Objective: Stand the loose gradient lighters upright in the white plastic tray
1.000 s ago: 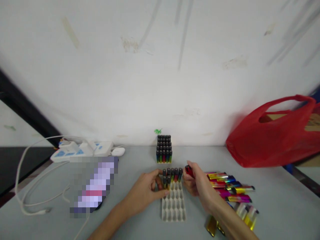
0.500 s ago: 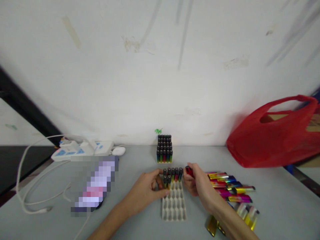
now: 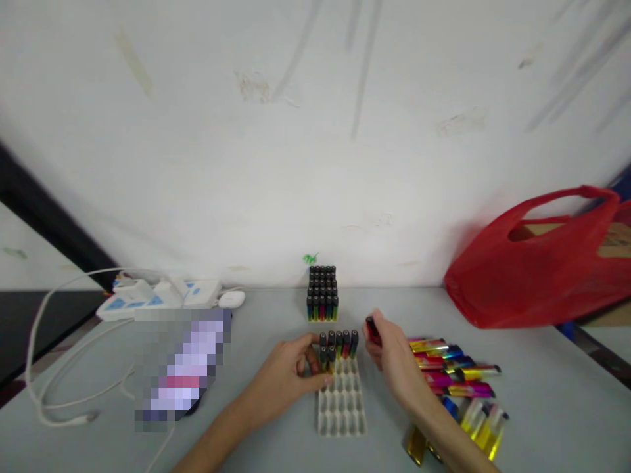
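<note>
Head view: right hand (image 3: 393,358) grips red lighter (image 3: 373,329) near tray (image 3: 342,412); left hand (image 3: 290,366) at tray's edge, grip unclear.

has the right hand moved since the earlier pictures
Yes: slightly up in the picture and rightward, judging the right hand against the back block of lighters.

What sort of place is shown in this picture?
Probably an indoor worktable against a wall: it carries a partly filled tray, a pile of what look like lighters, and a power strip.
</note>
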`<control>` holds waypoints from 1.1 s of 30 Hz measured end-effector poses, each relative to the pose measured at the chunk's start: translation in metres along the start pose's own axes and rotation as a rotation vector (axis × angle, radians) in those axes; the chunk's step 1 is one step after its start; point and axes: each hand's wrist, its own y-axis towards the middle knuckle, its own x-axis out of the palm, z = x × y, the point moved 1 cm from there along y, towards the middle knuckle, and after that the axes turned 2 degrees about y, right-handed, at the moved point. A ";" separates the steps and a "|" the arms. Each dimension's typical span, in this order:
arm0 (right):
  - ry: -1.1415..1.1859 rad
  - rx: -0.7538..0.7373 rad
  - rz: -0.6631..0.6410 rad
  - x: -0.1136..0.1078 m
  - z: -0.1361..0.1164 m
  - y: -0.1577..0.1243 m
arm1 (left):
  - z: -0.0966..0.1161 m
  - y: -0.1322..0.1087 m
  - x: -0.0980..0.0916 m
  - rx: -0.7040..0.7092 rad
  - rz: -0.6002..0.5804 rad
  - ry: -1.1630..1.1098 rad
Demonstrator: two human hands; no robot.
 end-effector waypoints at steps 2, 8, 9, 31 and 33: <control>0.006 -0.022 0.063 -0.001 -0.002 -0.001 | -0.001 0.000 0.000 0.008 -0.002 -0.003; -0.019 -0.129 0.125 -0.002 -0.016 -0.008 | 0.002 0.000 0.000 0.006 0.008 0.002; -0.022 -0.151 0.143 -0.003 -0.018 -0.009 | 0.003 -0.001 0.000 0.007 0.007 -0.004; -0.231 -0.468 -0.248 -0.003 -0.038 -0.010 | -0.001 -0.001 0.001 0.046 -0.010 -0.066; -0.255 -0.490 -0.254 -0.004 -0.038 -0.010 | -0.002 -0.001 0.001 0.050 -0.006 -0.062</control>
